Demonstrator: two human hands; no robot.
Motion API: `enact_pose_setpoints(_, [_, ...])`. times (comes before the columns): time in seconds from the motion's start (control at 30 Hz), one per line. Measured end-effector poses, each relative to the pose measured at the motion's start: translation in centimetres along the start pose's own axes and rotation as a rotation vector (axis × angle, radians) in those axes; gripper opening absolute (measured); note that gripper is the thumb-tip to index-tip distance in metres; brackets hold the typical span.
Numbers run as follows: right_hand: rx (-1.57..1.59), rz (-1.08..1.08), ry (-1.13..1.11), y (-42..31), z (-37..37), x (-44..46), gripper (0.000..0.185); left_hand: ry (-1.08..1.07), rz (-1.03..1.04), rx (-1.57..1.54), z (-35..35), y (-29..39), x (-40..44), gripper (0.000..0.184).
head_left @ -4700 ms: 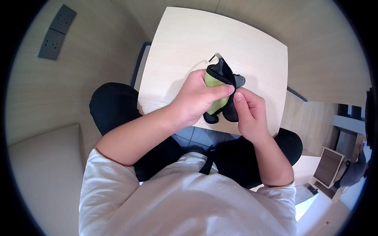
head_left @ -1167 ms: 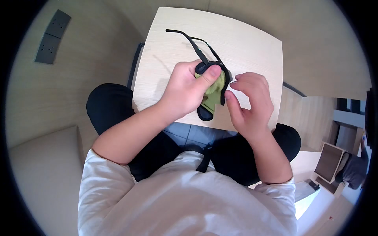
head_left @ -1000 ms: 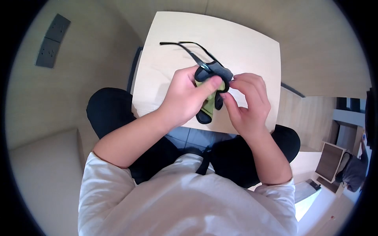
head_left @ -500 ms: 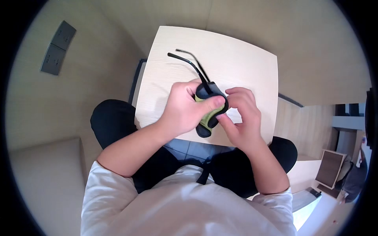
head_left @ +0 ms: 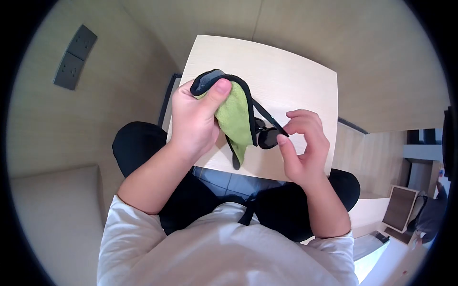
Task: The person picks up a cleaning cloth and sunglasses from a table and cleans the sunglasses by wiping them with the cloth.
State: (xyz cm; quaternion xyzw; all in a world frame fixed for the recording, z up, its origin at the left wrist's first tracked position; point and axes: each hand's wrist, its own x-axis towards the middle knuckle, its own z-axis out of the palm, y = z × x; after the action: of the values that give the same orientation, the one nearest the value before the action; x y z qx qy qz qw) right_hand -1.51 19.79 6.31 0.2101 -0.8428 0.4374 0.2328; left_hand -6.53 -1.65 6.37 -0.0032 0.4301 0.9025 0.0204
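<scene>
My left hand (head_left: 193, 117) is closed on a green cloth (head_left: 234, 112) with black edging and a grey reverse side. The thumb presses on its upper part, and the lower end hangs down over the table. Beside the cloth is a pair of black sunglasses (head_left: 268, 138), dark lenses toward me. One temple slants up and left, its far end hidden behind the cloth. My right hand (head_left: 307, 150) pinches the glasses at the outer corner of the frame between thumb and index finger, with the other fingers curled.
Under my hands is a small pale wood table (head_left: 296, 76), its front edge near my knees. Wood-panelled walls stand close around it. A grey double socket plate (head_left: 75, 57) is on the left wall. A beige padded seat (head_left: 52, 205) lies at my left.
My left hand has moved left and up, and the cloth, earlier bunched around the glasses, now hangs open. The glasses have turned, showing their lenses; my right hand now grips the frame's corner.
</scene>
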Motion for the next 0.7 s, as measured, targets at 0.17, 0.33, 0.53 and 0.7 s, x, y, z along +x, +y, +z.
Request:
enact_pose_setpoints(0.17, [0.051, 0.0, 0.07, 0.1, 1.3, -0.1, 0.018, -0.159, -0.067, 0.278, 2.3, -2.3, -2.3, 0.012])
enact_pose_setpoints(0.33, [-0.045, -0.06, 0.066, 0.3, 1.4, -0.6, 0.019, -0.32, -0.041, 0.359, 2.4, -3.0, -2.4, 0.014])
enact_pose_setpoints(0.53, [-0.103, -0.083, 0.083, -0.2, 1.7, -0.3, 0.02, -0.232, -0.199, 0.308, 2.0, -2.3, -2.2, 0.013])
enact_pose_setpoints(0.7, [-0.215, -0.155, 0.133, -0.6, 1.3, 0.3, 0.021, -0.105, -0.188, -0.037, 0.9, 0.3, -0.7, 0.026])
